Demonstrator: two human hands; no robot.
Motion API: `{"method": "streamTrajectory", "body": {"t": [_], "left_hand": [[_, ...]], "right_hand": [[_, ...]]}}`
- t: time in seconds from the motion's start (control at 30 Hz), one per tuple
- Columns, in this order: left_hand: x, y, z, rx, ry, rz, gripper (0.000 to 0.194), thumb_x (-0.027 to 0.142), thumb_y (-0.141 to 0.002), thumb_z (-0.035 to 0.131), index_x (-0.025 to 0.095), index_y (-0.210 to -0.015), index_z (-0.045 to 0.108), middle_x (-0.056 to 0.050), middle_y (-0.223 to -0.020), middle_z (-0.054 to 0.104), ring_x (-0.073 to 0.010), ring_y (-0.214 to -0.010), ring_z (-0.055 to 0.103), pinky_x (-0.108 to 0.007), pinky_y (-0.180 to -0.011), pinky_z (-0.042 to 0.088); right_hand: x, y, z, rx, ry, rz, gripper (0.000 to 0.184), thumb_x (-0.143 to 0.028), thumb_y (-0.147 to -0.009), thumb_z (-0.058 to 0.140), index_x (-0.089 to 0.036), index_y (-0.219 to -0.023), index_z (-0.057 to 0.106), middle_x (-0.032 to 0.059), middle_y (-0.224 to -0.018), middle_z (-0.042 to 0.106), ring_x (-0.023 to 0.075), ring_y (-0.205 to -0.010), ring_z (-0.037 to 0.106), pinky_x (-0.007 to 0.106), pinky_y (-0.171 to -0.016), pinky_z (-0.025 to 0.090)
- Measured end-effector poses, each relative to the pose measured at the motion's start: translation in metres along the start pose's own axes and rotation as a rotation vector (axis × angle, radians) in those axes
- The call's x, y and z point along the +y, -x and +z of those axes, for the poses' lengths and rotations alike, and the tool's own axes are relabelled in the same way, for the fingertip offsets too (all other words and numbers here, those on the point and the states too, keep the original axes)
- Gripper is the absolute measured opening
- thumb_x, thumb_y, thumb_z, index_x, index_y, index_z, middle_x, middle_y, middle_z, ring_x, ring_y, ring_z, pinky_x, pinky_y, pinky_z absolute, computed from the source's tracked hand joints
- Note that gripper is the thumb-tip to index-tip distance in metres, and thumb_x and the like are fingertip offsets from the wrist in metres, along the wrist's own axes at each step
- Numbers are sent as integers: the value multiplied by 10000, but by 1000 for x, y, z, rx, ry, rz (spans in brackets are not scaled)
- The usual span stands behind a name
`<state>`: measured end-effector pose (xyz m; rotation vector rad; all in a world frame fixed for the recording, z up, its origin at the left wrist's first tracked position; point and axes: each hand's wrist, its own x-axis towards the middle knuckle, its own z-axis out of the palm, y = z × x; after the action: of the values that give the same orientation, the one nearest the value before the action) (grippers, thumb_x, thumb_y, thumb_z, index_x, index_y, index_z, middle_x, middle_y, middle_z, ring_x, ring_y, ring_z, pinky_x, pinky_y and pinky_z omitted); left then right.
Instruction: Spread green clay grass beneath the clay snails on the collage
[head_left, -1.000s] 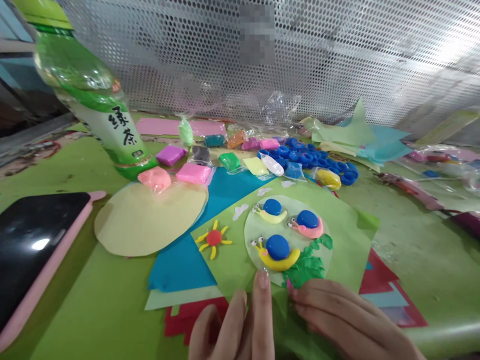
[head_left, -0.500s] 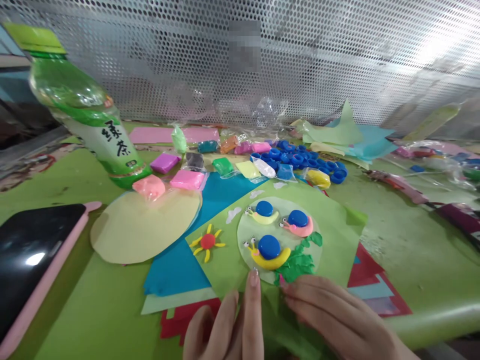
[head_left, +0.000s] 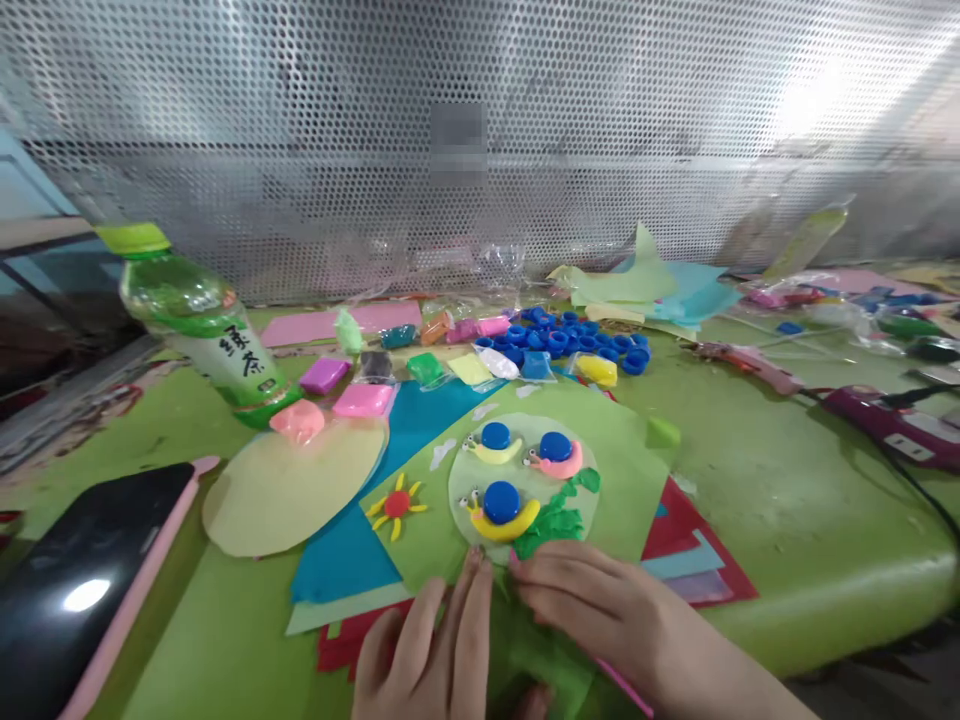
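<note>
A green paper sheet [head_left: 622, 470] carries a pale round disc [head_left: 459, 490] with three clay snails topped by blue caps [head_left: 501, 500], green clay leaves [head_left: 553, 522] and a red and yellow clay sun [head_left: 397, 503]. My left hand [head_left: 431, 655] lies flat at the sheet's near edge, fingers stretched toward the disc. My right hand [head_left: 600, 620] rests beside it, fingertips pressed on the paper just below the green clay. A thin pink stick shows under the right hand; I cannot tell if it is gripped.
A green tea bottle [head_left: 202, 330] leans at the left. A black phone in a pink case [head_left: 82, 580] lies front left. A yellow paper circle [head_left: 292, 490], blue paper, clay packets [head_left: 364, 398], several blue caps [head_left: 570, 340], paper scraps and a perforated metal screen [head_left: 525, 130] lie behind.
The view has pulled back and tilted up, so everything looks smaller and lower. My hands stay at the sheet's near edge, fingertips drawn closer together.
</note>
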<state>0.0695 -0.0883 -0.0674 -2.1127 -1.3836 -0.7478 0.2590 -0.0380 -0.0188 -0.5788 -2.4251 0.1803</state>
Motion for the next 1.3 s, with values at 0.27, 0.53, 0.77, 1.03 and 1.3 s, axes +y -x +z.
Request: {"method": "streamTrajectory", "body": {"t": [0.27,0.53,0.77,1.03,1.3], "left_hand": [[-12,-3,-6,-24,-65,158,539,504,-712,557,116,-1084,589,-21,-1019,680,-197,-899,530,-341,-720,354],[-1,0,-1,4,-5,23,466,445,-779,489,122,-1104,575,-25,-1026,683,-219,-918,533,-382,-735,359],[0,2,-1,-14,-1,22,524,492,-796,466,103,-1135,562,-35,-1015,686,-223,-941,514,-390,-731,363],[0,3,0,1,10,34,509,488,-795,474,101,-1109,575,-19,-1023,688,-222,-954,502,-393,-712,363],[1,2,-2,-23,12,18,484,457,-841,404,102,-1124,572,-26,-1032,684,-225,-961,495,-397,-720,353]], "right_hand": [[-4,1,7,13,68,-19,433,-190,-973,235,-61,-916,644,112,-939,662,183,-908,617,292,-876,512],[-7,-6,5,25,88,-20,444,-179,-972,234,-69,-864,651,103,-887,678,178,-868,631,285,-854,523],[-7,-4,10,27,127,-25,391,-170,-968,268,-74,-910,643,104,-952,682,185,-904,627,290,-843,532],[-9,-3,8,36,175,-26,382,-165,-965,283,-75,-922,651,98,-959,689,196,-917,626,289,-843,530],[-10,-6,10,22,170,1,403,-172,-968,273,-81,-872,654,96,-914,693,192,-863,633,294,-803,544]]}}
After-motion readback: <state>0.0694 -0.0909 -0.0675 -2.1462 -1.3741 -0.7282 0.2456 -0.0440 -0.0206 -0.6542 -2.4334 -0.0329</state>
